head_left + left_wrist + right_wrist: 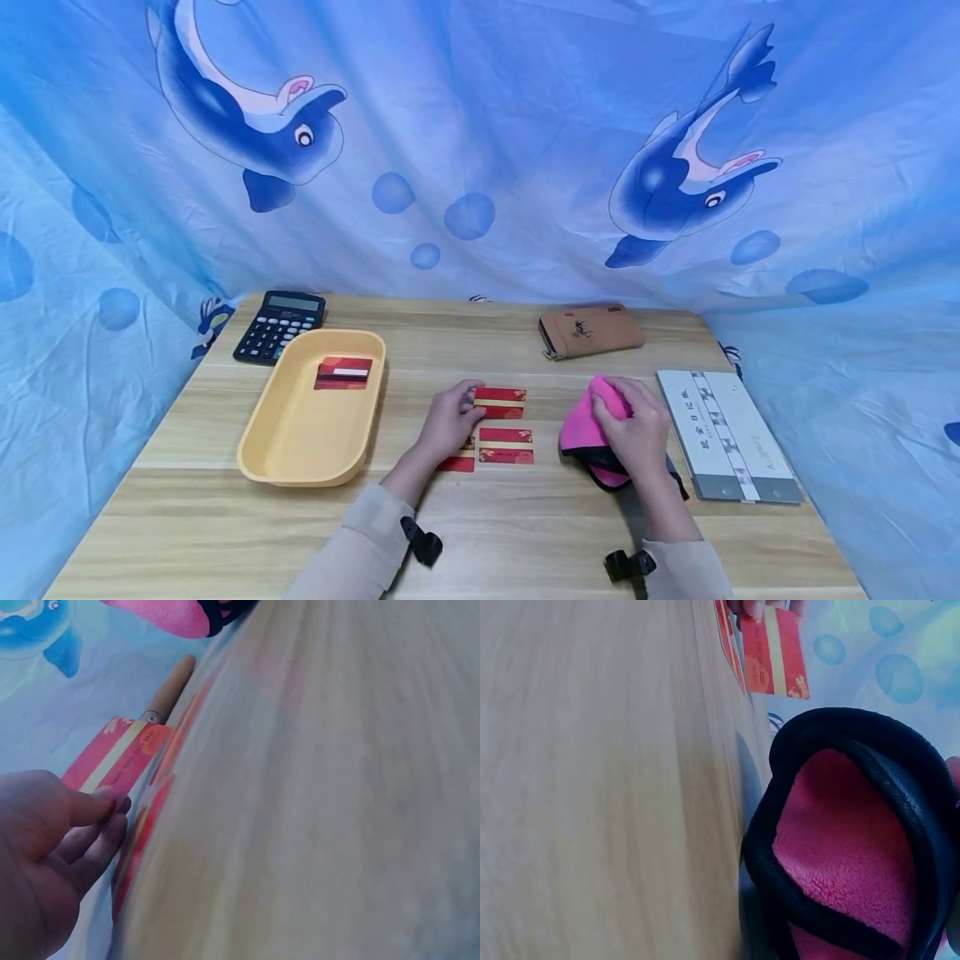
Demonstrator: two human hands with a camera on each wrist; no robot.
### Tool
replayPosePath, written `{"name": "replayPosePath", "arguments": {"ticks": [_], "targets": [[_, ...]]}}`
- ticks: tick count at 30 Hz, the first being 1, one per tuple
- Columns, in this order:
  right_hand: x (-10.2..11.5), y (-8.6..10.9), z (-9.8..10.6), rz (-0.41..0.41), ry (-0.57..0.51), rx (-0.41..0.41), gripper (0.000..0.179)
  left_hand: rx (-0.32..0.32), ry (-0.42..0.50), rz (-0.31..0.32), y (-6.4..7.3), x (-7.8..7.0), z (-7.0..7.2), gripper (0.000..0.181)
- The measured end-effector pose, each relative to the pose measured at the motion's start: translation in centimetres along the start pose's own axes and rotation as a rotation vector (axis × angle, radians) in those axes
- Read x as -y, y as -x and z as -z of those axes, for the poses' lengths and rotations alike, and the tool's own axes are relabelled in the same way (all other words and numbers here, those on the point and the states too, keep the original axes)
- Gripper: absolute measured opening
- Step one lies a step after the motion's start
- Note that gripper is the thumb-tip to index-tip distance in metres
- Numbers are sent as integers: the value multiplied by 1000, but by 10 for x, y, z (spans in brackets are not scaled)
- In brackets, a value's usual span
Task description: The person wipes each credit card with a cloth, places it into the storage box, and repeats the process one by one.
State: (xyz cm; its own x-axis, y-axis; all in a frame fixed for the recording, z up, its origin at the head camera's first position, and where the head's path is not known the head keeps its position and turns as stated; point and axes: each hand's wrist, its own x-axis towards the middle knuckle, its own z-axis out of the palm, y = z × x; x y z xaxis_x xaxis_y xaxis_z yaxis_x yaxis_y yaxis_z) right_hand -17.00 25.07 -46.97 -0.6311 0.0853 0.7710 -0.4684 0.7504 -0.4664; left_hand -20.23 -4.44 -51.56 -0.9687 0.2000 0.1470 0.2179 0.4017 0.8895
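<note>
My left hand (447,421) pinches a red card with a cream stripe (500,396) by its left end. The left wrist view shows that card (124,754) raised off the table between thumb and fingers. Below it lies a second red card (506,457); a third (459,464) is partly hidden by the left hand and wrist. On the right, my right hand (637,429) grips a bunched pink cloth with black edging (581,429). Seen from the right wrist, the cloth (847,840) is folded over, its black border looping round the fluffy pink side.
A yellow tray (300,450) at left holds a red card (342,373) with a dark stripe. Behind it is a black calculator (281,325). A brown wallet (592,331) lies at the back, and a grey-and-white notebook (727,437) sits right of the right hand.
</note>
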Motion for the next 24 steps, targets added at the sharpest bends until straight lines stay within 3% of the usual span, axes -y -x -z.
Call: {"name": "replayPosePath", "arguments": {"ticks": [3, 6, 11, 19, 24], "targets": [[1, -2, 1, -4, -24, -26, 34, -56, 110, 53, 0, -4, 3, 41], [3, -5, 1, -1, -63, -67, 33, -98, 275, 133, -2, -12, 6, 39], [12, -12, 1, -21, -111, -111, 31, -151, 445, 232, -6, -36, 16, 42], [41, -22, -2, -159, -207, -60, 40, -159, 578, 264, -5, -72, 23, 40], [64, -28, -13, -115, -316, -60, 34, -124, 608, 227, -1, -86, 18, 37]]}}
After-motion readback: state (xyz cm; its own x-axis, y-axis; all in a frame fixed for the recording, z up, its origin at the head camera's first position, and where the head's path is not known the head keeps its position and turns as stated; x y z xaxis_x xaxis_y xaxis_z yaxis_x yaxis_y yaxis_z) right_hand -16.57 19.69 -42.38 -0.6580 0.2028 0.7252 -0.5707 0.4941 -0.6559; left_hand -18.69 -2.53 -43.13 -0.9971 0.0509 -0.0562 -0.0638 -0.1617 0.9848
